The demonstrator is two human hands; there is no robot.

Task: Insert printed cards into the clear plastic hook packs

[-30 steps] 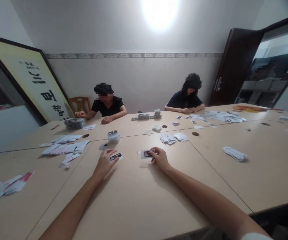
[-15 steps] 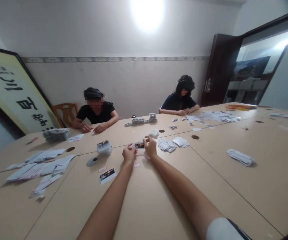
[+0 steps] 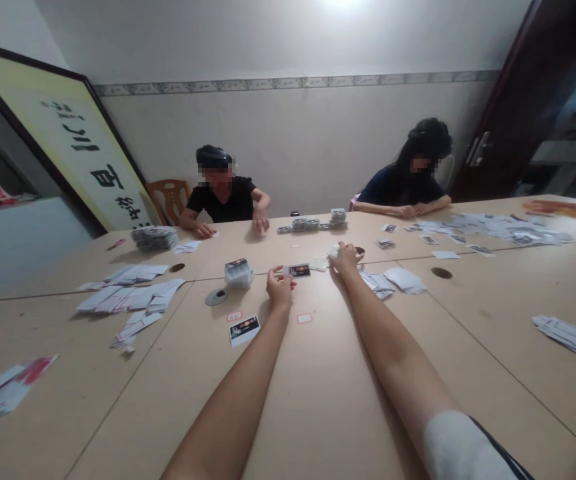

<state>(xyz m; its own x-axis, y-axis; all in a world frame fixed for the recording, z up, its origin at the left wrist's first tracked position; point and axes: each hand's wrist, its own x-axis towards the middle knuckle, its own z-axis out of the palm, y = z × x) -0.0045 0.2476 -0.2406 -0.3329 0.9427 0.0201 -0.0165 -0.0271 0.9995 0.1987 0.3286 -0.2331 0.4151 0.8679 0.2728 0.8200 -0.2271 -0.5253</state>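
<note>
My left hand (image 3: 281,288) is closed on the left end of a small printed card (image 3: 299,271), which has a dark picture with orange spots. Bent fingers of my right hand (image 3: 347,257) press into a small pile of thin pale pieces (image 3: 319,264), gripping at its right part; the fingertips are partly hidden. Between my forearms lies a small red-bordered label (image 3: 305,319). Left of my left wrist are another printed card (image 3: 244,330) and a second red-bordered label (image 3: 235,316). A stack of clear-sleeved cards (image 3: 239,274) stands beyond them.
A grey disc (image 3: 216,297) lies beside the sleeved stack. White slips (image 3: 131,297) spread at left, and more white cards (image 3: 404,280) lie right of my right hand. Two people (image 3: 225,193) sit across the table, near grey stacks (image 3: 155,238) and scattered papers (image 3: 498,227).
My right hand has let go of the printed card and moved right to the pale pile. The left hand keeps the card. My view has turned left and down.
</note>
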